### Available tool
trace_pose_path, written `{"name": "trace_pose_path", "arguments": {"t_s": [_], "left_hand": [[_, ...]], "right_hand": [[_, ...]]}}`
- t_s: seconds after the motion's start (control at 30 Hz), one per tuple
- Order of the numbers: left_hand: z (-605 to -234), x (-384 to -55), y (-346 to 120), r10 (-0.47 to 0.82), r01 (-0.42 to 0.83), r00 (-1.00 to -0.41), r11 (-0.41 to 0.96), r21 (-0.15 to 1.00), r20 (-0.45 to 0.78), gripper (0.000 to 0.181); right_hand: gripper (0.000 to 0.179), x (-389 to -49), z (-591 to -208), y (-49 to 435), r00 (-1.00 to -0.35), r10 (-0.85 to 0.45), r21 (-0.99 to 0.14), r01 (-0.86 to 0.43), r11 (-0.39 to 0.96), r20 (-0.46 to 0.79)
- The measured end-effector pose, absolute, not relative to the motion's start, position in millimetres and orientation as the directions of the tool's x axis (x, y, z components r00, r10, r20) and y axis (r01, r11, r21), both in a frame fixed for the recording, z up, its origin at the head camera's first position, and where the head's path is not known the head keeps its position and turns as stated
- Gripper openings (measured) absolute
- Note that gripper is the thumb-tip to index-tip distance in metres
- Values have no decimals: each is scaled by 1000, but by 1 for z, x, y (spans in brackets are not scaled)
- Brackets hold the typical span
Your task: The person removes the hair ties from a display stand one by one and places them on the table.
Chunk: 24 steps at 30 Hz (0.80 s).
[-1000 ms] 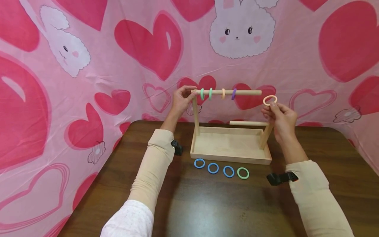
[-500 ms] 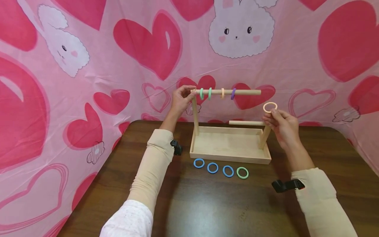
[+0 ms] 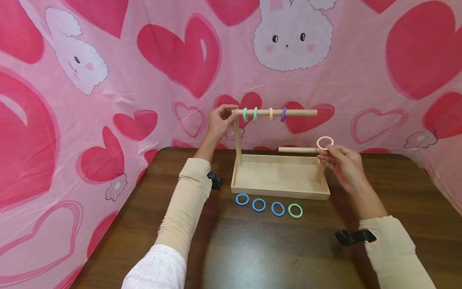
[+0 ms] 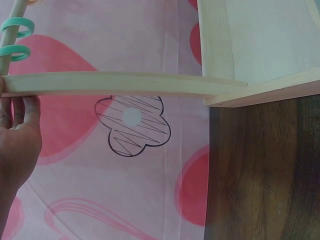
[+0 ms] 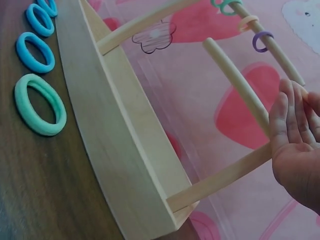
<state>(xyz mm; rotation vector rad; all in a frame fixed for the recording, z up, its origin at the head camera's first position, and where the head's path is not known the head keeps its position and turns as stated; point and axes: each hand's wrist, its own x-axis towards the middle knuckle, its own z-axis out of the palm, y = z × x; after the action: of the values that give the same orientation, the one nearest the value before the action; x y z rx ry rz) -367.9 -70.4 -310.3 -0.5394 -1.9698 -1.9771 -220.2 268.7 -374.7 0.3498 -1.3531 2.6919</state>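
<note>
Head view: pale-orange, thin circular ring (image 3: 325, 137) pinched in right hand (image 3: 343, 163).
Ring is held tilted beyond the finger ends, near pale, round wooden lower rod (image 3: 297, 150); tall, pale wooden post (image 3: 237, 141) is gripped at top by left hand (image 3: 220, 123).

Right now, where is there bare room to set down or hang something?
Free: the near table between the sleeves; the tray between its posts; the upper rod from the purple ring to its tip. Crowded: the strip before the tray, holding three blue rings and a green ring, and by the lower rod, where the right hand pinches a cream ring.
</note>
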Motion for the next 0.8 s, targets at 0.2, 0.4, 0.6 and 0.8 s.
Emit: {"name": "trace_pose_path", "arguments": {"t_s": [0.2, 0.4, 0.6, 0.8], "left_hand": [[-309, -367, -70, 52, 468, -883, -9, 884, 467, 27], [-310, -366, -70, 52, 466, -884, 16, 885, 464, 27], [-309, -367, -69, 59, 466, -884, 13, 885, 464, 28], [-310, -369, -72, 61, 461, -886, 0, 888, 460, 28]], "right_hand": [[29, -215, -381, 273, -967, -71, -805, -162, -571, 245], [29, -211, -389, 276, -973, -141, -850, -83, -521, 181], [30, -208, -396, 278, -967, -197, -861, -41, -507, 162], [33, -204, -403, 280, -966, -211, -881, -36, -472, 152]]}}
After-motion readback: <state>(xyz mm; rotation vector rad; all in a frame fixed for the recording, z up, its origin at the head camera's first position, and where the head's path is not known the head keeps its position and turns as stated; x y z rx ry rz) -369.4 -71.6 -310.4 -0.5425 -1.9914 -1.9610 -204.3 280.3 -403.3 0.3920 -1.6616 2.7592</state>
